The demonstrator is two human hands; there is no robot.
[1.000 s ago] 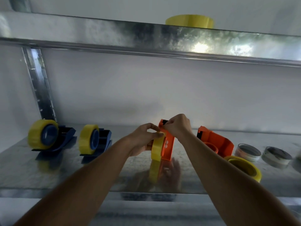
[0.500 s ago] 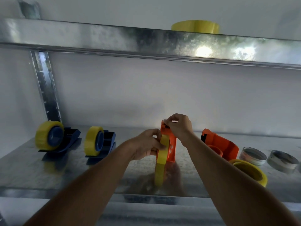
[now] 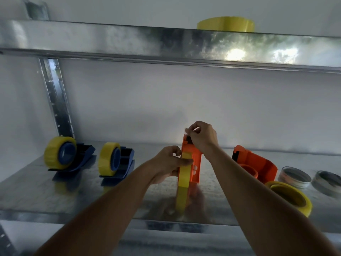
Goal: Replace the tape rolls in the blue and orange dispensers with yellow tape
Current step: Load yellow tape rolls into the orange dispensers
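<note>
Now the left hand grips the yellow tape roll seated in the upright orange plastic dispenser on the metal shelf, while the right hand pinches the tape end at its top; threading over the cutter likely comes next.

There are two blue dispensers on the left of the lower shelf, each with one yellow roll on it. Two orange dispensers: one stands upright in the middle, one lies to the right. Five yellow rolls in all: the two mounted, one at the upright dispenser, one loose on the right, one on the upper shelf. Two greyish rolls at far right. Two hands
</note>
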